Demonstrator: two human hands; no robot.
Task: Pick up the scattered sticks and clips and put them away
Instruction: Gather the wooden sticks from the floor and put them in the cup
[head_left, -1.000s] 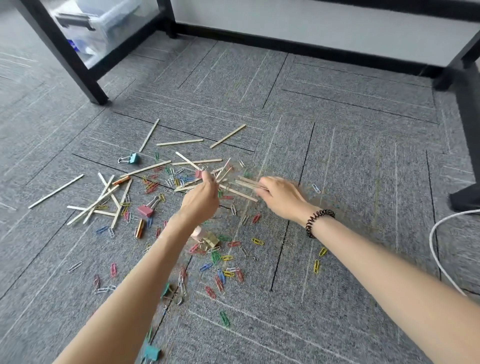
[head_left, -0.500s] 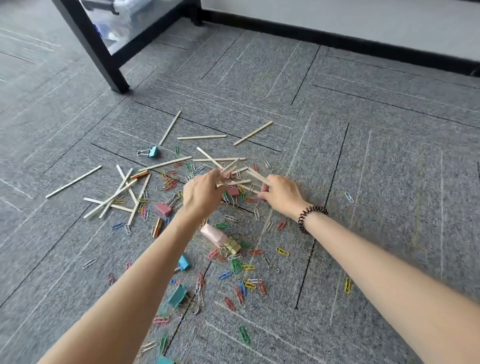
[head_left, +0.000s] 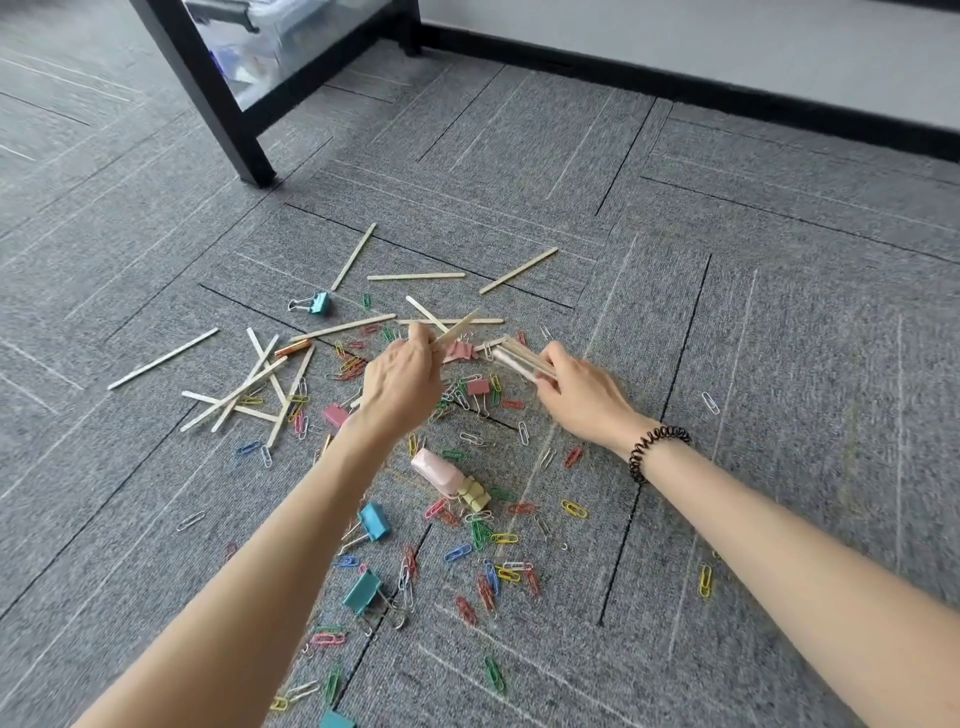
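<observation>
Wooden sticks lie scattered on the grey carpet, with a crossed heap (head_left: 249, 387) at the left and single sticks (head_left: 415, 276) farther back. Coloured paper clips (head_left: 485, 535) and binder clips (head_left: 375, 521) are strewn among and in front of them. My left hand (head_left: 400, 382) pinches one stick (head_left: 460, 327) that points up and to the right. My right hand (head_left: 582, 395) is closed around a bundle of several sticks (head_left: 522, 356), whose ends stick out to the left.
A black table leg (head_left: 208, 93) stands at the back left, with a clear plastic box (head_left: 254, 31) behind it. A black baseboard (head_left: 727, 98) runs along the wall at the back. A pink and a yellow binder clip (head_left: 452, 478) lie between my forearms.
My left hand has lifted a stick off the pile and raised it. My right hand has gathered its sticks into a tighter bundle. The view has shifted so the pile sits lower in frame.
</observation>
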